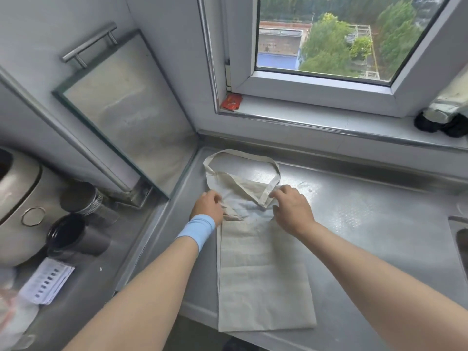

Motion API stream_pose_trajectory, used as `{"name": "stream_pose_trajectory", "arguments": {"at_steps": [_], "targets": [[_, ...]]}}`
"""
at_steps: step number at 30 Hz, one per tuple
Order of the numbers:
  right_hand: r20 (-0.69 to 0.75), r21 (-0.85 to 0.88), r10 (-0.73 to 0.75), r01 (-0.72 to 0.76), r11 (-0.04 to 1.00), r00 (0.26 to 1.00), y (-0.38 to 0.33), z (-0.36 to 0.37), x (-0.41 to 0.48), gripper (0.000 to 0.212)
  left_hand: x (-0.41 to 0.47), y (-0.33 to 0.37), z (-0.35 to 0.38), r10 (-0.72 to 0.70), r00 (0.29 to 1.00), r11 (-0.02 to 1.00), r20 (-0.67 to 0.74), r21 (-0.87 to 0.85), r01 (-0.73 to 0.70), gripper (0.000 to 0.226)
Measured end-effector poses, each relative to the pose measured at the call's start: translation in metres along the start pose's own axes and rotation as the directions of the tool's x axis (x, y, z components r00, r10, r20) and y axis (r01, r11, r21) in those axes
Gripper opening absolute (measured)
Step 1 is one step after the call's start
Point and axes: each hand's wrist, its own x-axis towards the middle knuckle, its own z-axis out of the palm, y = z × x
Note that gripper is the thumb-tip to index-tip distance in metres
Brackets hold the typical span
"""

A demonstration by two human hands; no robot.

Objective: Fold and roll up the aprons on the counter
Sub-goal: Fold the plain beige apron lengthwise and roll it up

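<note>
Hands [206,206] [291,207] pinching apron [263,274], lengthwise, loop [243,154] toward window [316,84]

Daylight from window [326,39]; edges warped, soft.

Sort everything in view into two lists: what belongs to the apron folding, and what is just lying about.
For the job: apron; neck strap; left hand and right hand, both gripping its upper part; counter.

Lying about: red packet on the sill; black cup; metal canister; paper slips; foil-wrapped bundle.
</note>
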Motion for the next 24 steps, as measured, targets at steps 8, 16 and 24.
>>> {"name": "stream_pose_trajectory", "arguments": {"at_steps": [8, 16, 24], "targets": [[0.132, 0.159, -0.176, 0.155, 0.975, 0.976, -0.096, 0.010, 0.105, 0.033, 0.079, 0.002, -0.038, -0.264, 0.939, 0.964, 0.219, 0.079, 0.253, 0.041], [0.483, 0.055, 0.025, -0.059, 0.997, 0.875, -0.128, 0.038, 0.183, 0.058, 0.119, -0.016, -0.029, -0.081, 0.922, 0.931, 0.378, -0.301, 0.206, 0.031], [0.390, 0.440, 0.147, -0.324, 0.837, 0.909, -0.104, 0.036, 0.207, 0.022, 0.107, -0.018, -0.026, -0.064, 0.697, 0.598, 0.714, -0.532, 0.600, 0.035]]}}
